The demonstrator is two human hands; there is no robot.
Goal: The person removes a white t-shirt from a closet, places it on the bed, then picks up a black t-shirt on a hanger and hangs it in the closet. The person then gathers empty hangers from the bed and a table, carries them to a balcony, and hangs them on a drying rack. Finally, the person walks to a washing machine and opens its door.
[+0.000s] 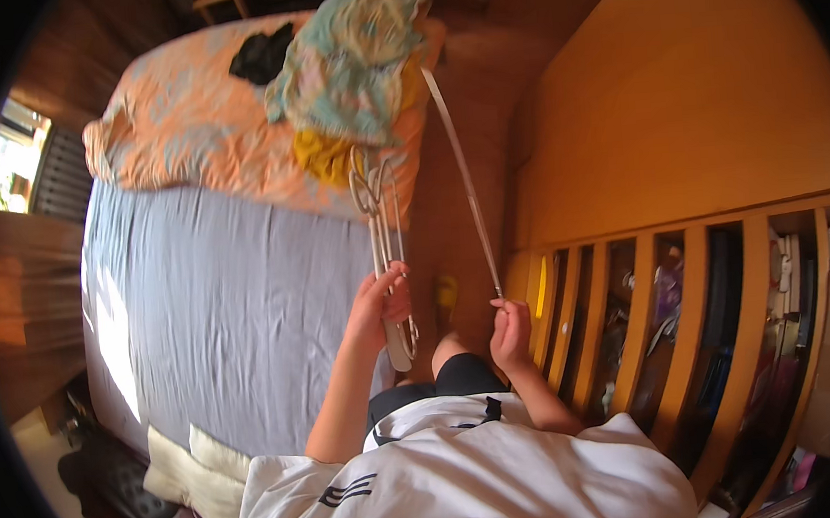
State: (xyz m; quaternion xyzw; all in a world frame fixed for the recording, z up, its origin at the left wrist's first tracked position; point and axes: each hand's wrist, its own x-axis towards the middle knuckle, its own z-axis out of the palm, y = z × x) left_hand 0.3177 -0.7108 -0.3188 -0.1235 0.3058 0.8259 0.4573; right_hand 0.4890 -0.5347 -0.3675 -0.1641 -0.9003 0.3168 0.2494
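My left hand (382, 301) grips several pale clothes hangers (380, 214) in a bunch, their hooked ends pointing away from me over the bed's edge. In my right hand (511, 332) is the lower end of a long thin metal pole (465, 172), which slants up and away above the floor. Ahead of the hangers, a yellow cloth (325, 157) and a rumpled green patterned cloth (351, 72) lie on an orange patterned quilt (195, 108). A small black garment (261, 55) rests beside the green cloth.
A grey-blue sheet (237, 300) covers the bed on my left. On my right stands a wooden slatted rail (649, 300) with assorted items behind it, next to an orange-brown wooden panel (699, 95). Cream cushions (195, 476) lie at lower left. Something yellow (447, 294) shows on the floor.
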